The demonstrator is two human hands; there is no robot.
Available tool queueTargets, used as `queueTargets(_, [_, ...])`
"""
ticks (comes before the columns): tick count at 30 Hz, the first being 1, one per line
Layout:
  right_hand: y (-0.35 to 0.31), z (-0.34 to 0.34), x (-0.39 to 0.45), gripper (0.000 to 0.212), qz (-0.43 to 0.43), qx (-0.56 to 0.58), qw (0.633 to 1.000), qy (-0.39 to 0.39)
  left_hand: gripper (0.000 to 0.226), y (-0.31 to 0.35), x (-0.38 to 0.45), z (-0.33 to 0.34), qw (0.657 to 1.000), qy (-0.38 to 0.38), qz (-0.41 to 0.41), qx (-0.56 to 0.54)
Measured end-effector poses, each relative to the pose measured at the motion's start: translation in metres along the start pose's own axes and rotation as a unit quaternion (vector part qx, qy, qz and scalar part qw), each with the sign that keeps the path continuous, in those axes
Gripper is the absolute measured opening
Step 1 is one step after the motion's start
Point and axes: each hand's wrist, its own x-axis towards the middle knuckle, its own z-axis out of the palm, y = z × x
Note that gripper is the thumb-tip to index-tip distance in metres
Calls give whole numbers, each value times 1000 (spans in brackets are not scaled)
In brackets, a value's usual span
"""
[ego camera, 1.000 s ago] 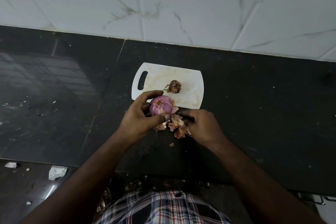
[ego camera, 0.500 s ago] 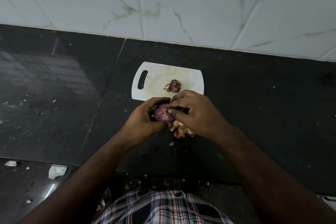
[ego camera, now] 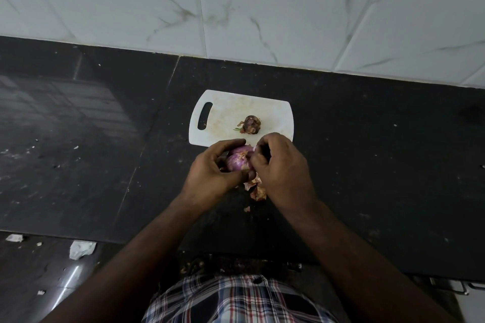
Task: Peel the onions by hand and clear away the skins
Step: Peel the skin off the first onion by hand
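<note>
purple onion, brown skins, white cutting board, black worktop, white marbled tiles, plaid shirt
</note>
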Motion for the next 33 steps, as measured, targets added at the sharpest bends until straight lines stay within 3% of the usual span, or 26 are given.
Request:
queueTargets(3, [6, -3, 2, 9, 29, -12, 999, 6, 61, 1, -1, -2, 1000, 16, -5, -26])
queueTargets(8, [39, 1, -3, 14, 114, -54, 984, -125, 62, 15, 3, -12, 995, 14, 5, -102])
queueTargets(10, [44, -2, -5, 17, 126, -28, 983, -129, 63, 17, 5, -14, 992, -2, -5, -123])
queueTargets(14, [38, -15, 4, 26, 157, 89, 974, -138, 63, 10, 5, -18, 990, -23, -20, -137])
queueTargets(17, [23, -22, 14, 49, 208, 271, 922, -183, 65, 9, 6, -16, 991, -40, -17, -125])
queueTargets(19, [17, -24, 19, 62, 193, 311, 908, -206, 66, 9, 7, -14, 991, -58, -13, -116])
queueTargets(22, [16, -27, 22, 55, 178, 319, 903, -226, 66, 8, 8, -16, 990, -68, -23, -122])
queueTargets(26, [23, -27, 22, 40, 162, 281, 914, -245, 66, 4, 6, -18, 987, -71, -35, -139])
queueTargets(30, [15, -22, 19, 35, 123, 197, 951, -202, 64, -1, 7, -17, 986, -58, -43, -151])
queueTargets(33, [9, -18, 19, 37, 147, 172, 962, -152, 62, -3, 6, -14, 981, -40, -50, -181])
